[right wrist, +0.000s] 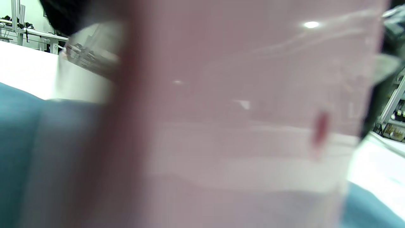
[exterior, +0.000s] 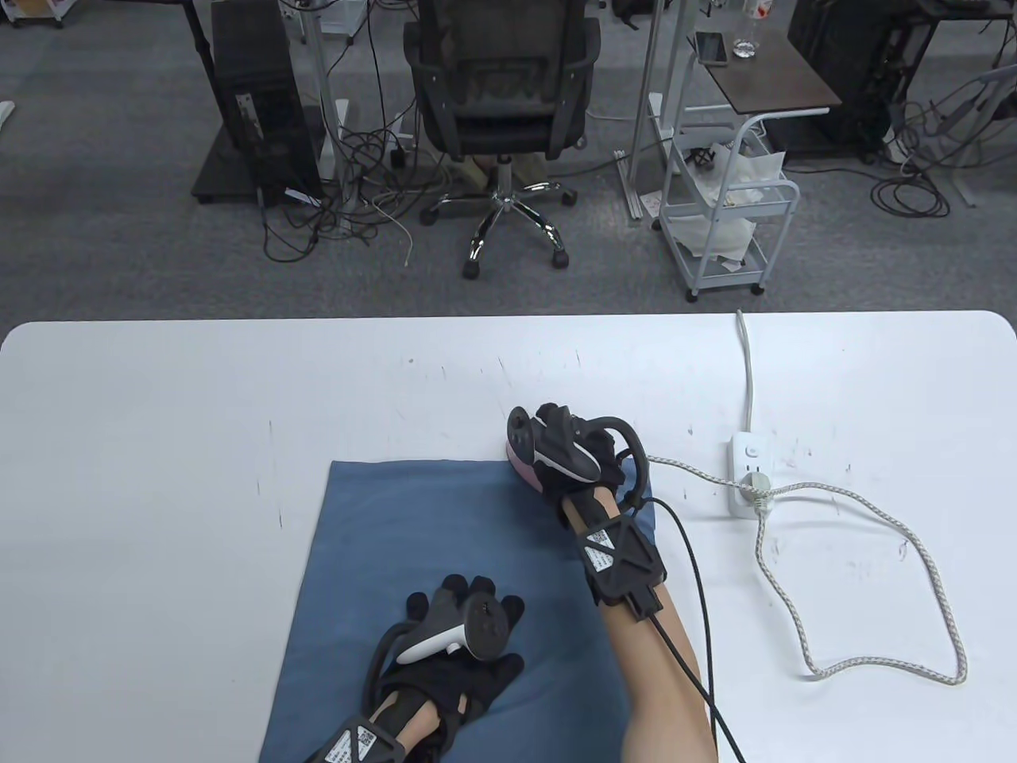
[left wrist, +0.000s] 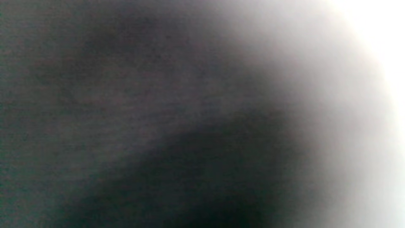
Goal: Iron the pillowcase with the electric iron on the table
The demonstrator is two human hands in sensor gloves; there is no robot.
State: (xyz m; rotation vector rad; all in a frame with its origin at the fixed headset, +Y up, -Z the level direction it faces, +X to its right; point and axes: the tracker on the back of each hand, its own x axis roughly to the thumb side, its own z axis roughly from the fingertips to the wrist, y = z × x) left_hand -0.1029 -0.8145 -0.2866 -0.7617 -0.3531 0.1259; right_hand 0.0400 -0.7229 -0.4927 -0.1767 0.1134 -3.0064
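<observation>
Right hand [exterior: 568,453] is gripping the pink iron [exterior: 524,469] at the pillowcase's [exterior: 413,540] far corner, left hand [exterior: 457,644] pressing flat, fingers spread.

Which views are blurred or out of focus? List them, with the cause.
Table view: sharp, evenly lit. Left wrist view: wholly defocused, dark grey smear, blown-out white at right; nothing identifiable. Right wrist view: pink iron fills the frame, too close, blurred; blue pillowcase soft at the edges.

Bright, sharp table view; both wrist views blurred.
</observation>
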